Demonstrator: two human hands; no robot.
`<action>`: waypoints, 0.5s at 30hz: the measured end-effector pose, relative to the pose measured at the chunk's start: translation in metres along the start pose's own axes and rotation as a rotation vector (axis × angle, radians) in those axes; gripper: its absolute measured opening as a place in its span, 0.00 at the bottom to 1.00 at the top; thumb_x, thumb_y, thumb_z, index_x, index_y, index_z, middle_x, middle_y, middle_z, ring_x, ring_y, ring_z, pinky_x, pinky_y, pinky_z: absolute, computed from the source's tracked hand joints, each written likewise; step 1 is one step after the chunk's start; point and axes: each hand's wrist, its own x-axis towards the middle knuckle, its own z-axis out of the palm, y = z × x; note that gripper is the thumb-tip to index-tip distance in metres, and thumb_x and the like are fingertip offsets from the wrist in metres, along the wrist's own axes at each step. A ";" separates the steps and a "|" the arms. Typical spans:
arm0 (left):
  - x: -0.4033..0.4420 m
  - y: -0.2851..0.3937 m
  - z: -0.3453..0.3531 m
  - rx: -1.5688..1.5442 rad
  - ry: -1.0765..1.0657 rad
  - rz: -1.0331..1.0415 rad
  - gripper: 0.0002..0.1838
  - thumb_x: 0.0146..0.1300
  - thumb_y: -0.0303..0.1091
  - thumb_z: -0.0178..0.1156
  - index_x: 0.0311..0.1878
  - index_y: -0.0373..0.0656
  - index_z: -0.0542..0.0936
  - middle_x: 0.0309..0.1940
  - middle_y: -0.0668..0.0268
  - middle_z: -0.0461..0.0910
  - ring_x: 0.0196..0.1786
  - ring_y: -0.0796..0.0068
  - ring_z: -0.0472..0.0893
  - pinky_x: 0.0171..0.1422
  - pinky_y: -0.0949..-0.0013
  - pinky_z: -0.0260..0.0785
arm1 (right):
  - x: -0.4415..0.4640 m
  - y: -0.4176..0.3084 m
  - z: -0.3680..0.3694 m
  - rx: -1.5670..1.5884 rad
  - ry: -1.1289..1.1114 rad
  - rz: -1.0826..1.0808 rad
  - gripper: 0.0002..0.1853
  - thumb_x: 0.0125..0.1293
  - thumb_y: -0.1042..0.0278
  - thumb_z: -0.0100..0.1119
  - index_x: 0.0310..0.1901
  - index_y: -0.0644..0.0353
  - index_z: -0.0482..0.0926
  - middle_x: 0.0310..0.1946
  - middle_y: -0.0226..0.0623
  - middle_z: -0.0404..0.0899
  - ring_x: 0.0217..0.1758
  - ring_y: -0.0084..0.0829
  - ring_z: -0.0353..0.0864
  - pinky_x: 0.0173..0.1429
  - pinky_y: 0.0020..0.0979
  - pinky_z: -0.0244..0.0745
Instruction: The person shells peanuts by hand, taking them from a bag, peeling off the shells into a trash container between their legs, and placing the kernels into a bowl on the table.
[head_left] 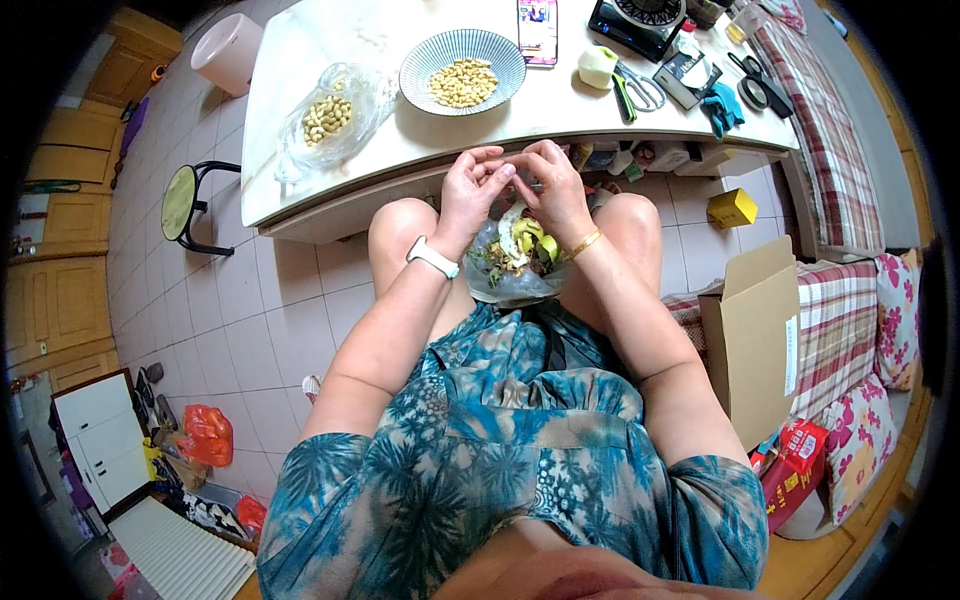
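My left hand [470, 198] and my right hand [553, 192] meet in front of the table's edge, thumbs and fingertips pinched close together. Whatever lies between the fingertips is too small or hidden to name. Below them, between the knees, an open clear plastic bag [512, 288] holds green and yellowish peelings [530, 245] and other scraps. On the table beyond the hands stands a striped bowl [418, 78] with pale kernels [464, 83] in it. Left of the bowl lies a clear plastic bag [297, 150] with whitish, nut-like pieces [325, 118].
On the white table [420, 135] are a phone [538, 32], a peeled round fruit [598, 66], a green-handled peeler or knife [624, 98], scissors [643, 90] and a teal glove [722, 108]. A stool [182, 203] stands left; a cardboard box [755, 340] sits right.
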 end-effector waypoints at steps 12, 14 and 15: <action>0.000 -0.002 -0.002 0.017 -0.060 -0.082 0.17 0.75 0.39 0.62 0.58 0.36 0.81 0.43 0.67 0.86 0.42 0.83 0.84 0.43 0.78 0.78 | 0.000 0.006 0.003 0.006 0.019 -0.085 0.08 0.56 0.76 0.68 0.36 0.62 0.79 0.37 0.38 0.77 0.43 0.43 0.78 0.46 0.40 0.77; 0.000 -0.001 -0.002 0.002 -0.063 -0.091 0.17 0.75 0.39 0.62 0.58 0.36 0.81 0.43 0.68 0.86 0.42 0.82 0.84 0.43 0.78 0.79 | -0.001 0.008 0.003 0.011 0.013 -0.081 0.07 0.57 0.76 0.68 0.36 0.62 0.79 0.37 0.38 0.77 0.43 0.43 0.79 0.46 0.40 0.78; 0.001 0.000 -0.002 -0.002 -0.061 -0.097 0.18 0.75 0.39 0.62 0.59 0.36 0.81 0.43 0.67 0.86 0.42 0.82 0.84 0.44 0.77 0.79 | 0.000 0.008 0.003 0.017 0.006 -0.075 0.07 0.57 0.75 0.68 0.36 0.62 0.79 0.37 0.38 0.77 0.44 0.43 0.79 0.46 0.40 0.78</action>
